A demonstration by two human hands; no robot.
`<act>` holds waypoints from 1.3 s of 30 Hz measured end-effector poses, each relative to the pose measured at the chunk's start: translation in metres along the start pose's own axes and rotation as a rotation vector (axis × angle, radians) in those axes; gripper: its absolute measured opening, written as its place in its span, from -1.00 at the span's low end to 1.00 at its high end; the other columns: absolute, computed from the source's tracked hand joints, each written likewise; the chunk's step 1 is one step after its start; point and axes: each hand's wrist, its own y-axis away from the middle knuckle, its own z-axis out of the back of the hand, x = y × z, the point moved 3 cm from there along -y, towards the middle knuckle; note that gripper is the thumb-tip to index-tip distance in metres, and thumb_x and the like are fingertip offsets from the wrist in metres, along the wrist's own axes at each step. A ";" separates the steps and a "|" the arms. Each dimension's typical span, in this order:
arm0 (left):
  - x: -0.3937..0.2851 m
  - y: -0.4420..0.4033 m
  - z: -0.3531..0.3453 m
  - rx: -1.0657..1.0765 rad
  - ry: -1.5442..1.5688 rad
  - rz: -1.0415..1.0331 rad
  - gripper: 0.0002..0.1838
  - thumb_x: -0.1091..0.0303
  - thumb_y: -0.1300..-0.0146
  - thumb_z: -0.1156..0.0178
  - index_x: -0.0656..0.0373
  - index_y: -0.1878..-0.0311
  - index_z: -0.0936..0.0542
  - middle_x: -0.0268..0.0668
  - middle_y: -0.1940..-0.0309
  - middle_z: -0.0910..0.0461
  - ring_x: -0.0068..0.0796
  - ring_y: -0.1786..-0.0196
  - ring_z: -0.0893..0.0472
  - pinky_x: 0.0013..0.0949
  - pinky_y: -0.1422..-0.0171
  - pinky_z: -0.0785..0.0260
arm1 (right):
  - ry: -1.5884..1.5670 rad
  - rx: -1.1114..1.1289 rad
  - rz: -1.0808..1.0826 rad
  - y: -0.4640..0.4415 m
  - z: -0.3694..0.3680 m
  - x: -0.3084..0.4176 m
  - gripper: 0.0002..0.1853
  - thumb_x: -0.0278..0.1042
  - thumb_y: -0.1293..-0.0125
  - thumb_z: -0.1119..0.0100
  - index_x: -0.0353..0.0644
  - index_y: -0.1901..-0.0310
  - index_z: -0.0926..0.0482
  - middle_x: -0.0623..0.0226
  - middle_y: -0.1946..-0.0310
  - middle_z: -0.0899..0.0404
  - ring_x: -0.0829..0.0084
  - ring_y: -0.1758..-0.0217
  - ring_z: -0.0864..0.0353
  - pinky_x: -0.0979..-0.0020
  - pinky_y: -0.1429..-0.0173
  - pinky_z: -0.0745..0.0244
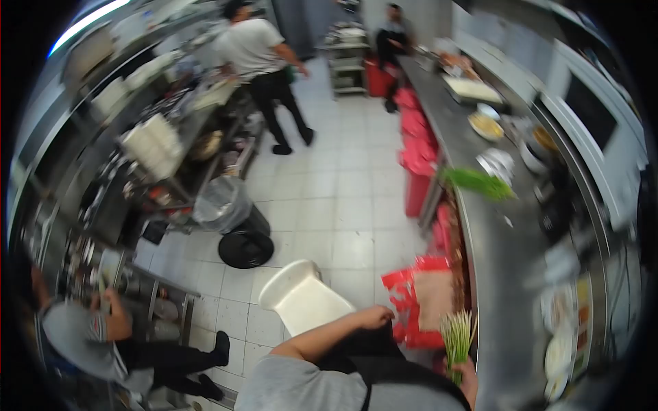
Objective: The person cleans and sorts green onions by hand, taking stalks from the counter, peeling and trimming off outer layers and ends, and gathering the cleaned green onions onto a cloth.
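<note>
At the lower right, my right hand (pixel 465 378) is wrapped round a bundle of thin green stalks with pale ends (pixel 458 339), held upright beside the steel counter's edge. My left hand (pixel 375 317) is curled in front of my body, above my dark clothing; what it holds, if anything, is too small to tell. Between and beyond my hands lies a red plastic bag (pixel 415 288) with a brown sheet (pixel 434 301) on it. Another green bunch (pixel 478 183) rests on the counter, farther off.
The steel counter (pixel 497 274) runs along my right, with bowls and trays. A white chair (pixel 305 298) stands at my left, near a black bin (pixel 250 233). One person (pixel 257 55) stands ahead, another (pixel 103 342) at lower left, a third (pixel 394 38) at the back.
</note>
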 end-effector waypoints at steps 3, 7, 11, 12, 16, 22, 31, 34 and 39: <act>-0.005 -0.046 0.072 -0.097 -0.145 -0.014 -0.71 0.52 -0.04 -0.02 0.27 0.14 -0.58 0.01 0.27 -0.59 -0.03 0.11 -0.57 -0.15 -0.01 -0.42 | 0.076 -0.023 0.026 -0.012 -0.038 0.047 -0.51 -0.44 -0.11 -0.12 -0.09 -0.15 -0.40 0.28 0.02 -0.50 0.36 -0.04 -0.45 0.38 -0.09 -0.39; 0.026 -0.097 0.103 -0.084 -0.208 -0.077 -0.70 0.53 -0.05 -0.05 0.26 0.09 -0.54 -0.07 0.25 -0.58 -0.11 0.13 -0.58 -0.21 0.01 -0.43 | 0.393 0.155 0.465 -0.036 -0.062 0.076 -0.52 -0.43 -0.13 -0.12 -0.09 -0.15 -0.39 0.29 0.03 -0.50 0.36 -0.05 -0.45 0.35 -0.15 -0.38; 0.066 -0.150 0.132 0.086 -0.248 -0.044 -0.70 0.48 -0.07 -0.05 0.22 0.09 -0.56 -0.08 0.19 -0.59 -0.07 0.09 -0.57 -0.17 -0.01 -0.42 | 0.058 0.020 -0.104 -0.130 -0.065 0.095 -0.48 -0.44 -0.10 -0.18 -0.05 -0.16 -0.37 0.26 -0.11 -0.34 0.28 -0.03 -0.44 0.32 -0.14 -0.36; 0.088 -0.171 0.132 0.160 -0.270 -0.034 -0.70 0.47 -0.08 -0.05 0.21 0.09 -0.56 -0.08 0.19 -0.59 -0.07 0.08 -0.57 -0.17 -0.02 -0.41 | 0.094 0.037 -0.073 -0.153 -0.066 0.098 -0.46 -0.46 -0.08 -0.18 -0.07 -0.16 -0.36 0.26 -0.06 -0.36 0.29 0.01 -0.46 0.32 -0.09 -0.38; 0.106 -0.243 0.162 0.304 -0.339 -0.025 -0.71 0.45 -0.09 -0.02 0.17 0.10 -0.58 -0.09 0.15 -0.57 -0.08 0.05 -0.56 -0.15 -0.05 -0.40 | 0.182 0.073 0.045 -0.230 -0.053 0.085 -0.40 -0.52 0.01 -0.18 -0.14 -0.15 -0.34 0.26 0.11 -0.47 0.34 0.17 -0.52 0.35 0.10 -0.46; 0.107 -0.314 0.167 0.031 -0.281 -0.150 -0.62 0.40 -0.10 -0.14 0.19 -0.03 -0.45 -0.02 -0.01 -0.39 0.01 -0.04 -0.46 -0.11 -0.11 -0.37 | 0.145 0.086 0.128 -0.275 -0.064 0.045 -0.19 -0.51 0.10 -0.29 -0.26 -0.28 -0.21 0.33 -0.06 -0.44 0.45 -0.11 -0.41 0.41 -0.18 -0.34; 0.166 -0.356 0.060 0.169 0.141 -0.064 -0.43 0.05 -0.37 0.03 0.35 -0.23 -0.27 0.10 -0.06 -0.43 -0.11 -0.13 -0.45 -0.24 -0.23 -0.27 | 0.146 -0.081 0.186 -0.290 -0.003 -0.038 -0.14 -0.61 0.07 -0.16 -0.22 -0.35 -0.05 0.25 0.03 -0.46 0.47 0.11 -0.51 0.47 0.09 -0.46; 0.166 -0.354 0.058 0.282 0.427 0.143 -0.39 0.03 -0.31 -0.10 0.32 -0.23 -0.28 -0.12 0.00 -0.52 -0.40 -0.04 -0.51 -0.34 -0.14 -0.37 | 0.146 -0.124 0.297 -0.286 -0.007 -0.041 -0.12 -0.63 0.09 -0.16 -0.21 -0.36 -0.05 0.24 0.04 -0.47 0.48 0.18 -0.54 0.47 0.14 -0.48; 0.175 -0.350 0.057 0.384 0.646 0.214 -0.44 0.16 -0.20 -0.27 0.28 -0.15 -0.35 -0.19 0.05 -0.54 -0.44 0.04 -0.56 -0.37 -0.06 -0.45 | 0.002 -0.266 0.497 -0.292 -0.002 -0.075 -0.13 -0.61 0.12 -0.20 -0.26 -0.34 -0.09 0.22 0.16 -0.50 0.48 0.30 -0.55 0.45 0.20 -0.49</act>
